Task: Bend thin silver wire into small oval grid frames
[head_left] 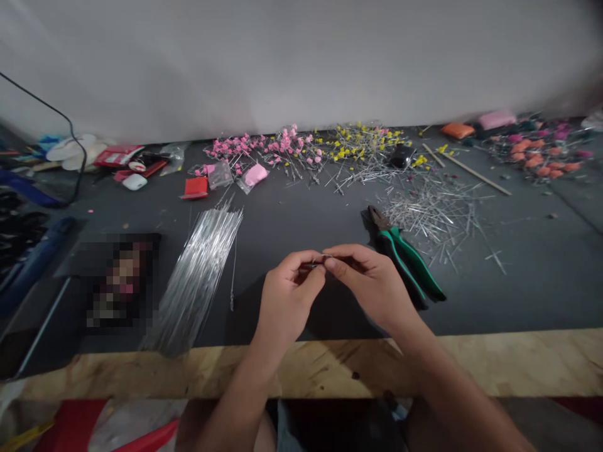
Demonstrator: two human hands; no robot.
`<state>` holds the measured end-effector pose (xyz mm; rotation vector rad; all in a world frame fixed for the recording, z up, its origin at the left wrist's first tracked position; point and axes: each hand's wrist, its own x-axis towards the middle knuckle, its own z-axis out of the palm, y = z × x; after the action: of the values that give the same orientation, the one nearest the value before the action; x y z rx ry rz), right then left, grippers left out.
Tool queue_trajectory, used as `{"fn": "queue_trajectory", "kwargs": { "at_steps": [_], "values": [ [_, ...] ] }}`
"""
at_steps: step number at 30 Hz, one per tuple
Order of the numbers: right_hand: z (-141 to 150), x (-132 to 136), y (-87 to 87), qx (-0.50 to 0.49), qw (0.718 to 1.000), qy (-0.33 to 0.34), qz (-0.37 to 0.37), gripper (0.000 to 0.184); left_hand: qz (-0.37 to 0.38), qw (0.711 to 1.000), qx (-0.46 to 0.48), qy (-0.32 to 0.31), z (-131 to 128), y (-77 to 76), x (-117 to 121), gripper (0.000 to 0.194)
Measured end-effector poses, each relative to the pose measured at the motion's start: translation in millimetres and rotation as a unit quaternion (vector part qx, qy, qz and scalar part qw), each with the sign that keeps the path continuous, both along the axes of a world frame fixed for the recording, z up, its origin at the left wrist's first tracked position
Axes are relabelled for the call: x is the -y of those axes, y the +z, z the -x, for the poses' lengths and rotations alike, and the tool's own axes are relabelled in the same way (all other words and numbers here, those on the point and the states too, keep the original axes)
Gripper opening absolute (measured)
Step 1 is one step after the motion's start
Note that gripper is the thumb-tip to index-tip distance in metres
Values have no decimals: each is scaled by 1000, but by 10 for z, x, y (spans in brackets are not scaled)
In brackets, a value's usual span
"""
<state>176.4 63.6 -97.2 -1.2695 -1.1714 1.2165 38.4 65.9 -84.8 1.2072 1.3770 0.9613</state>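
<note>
My left hand (286,298) and my right hand (377,285) meet above the dark table, fingertips nearly touching. Both are closed in a pinch on a short thin wire (326,255); most of it is hidden by the fingers. Just right of my right hand lie pliers (414,257) with green handles, their jaws pointing away from me. To the left of my left hand is a bundle of long straight silvery wires (200,270). Between the bundle and that hand lies a single wire with a twisted end (232,276).
A heap of cut wire pieces (428,204) lies beyond the pliers. Along the wall are pink-tipped wires (282,144), yellow-tipped wires (358,144) and orange-tipped pieces (541,157). A wooden stick (475,172) lies at right. A phone-like object (122,282), partly pixelated, lies at left.
</note>
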Motion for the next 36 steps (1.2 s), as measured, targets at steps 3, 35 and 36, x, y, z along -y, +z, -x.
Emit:
{"fn": "queue_trajectory", "kwargs": {
  "at_steps": [3, 35, 36],
  "values": [
    [-21, 20, -10, -21, 1000, 4, 13, 12, -5, 1000, -6, -11, 12, 37, 35, 11],
    [113, 160, -17, 15, 999, 18, 45, 18, -49, 997, -56, 9, 37, -34, 103, 9],
    [112, 160, -17, 8, 999, 22, 44, 18, -48, 997, -53, 5, 39, -32, 98, 10]
  ]
}}
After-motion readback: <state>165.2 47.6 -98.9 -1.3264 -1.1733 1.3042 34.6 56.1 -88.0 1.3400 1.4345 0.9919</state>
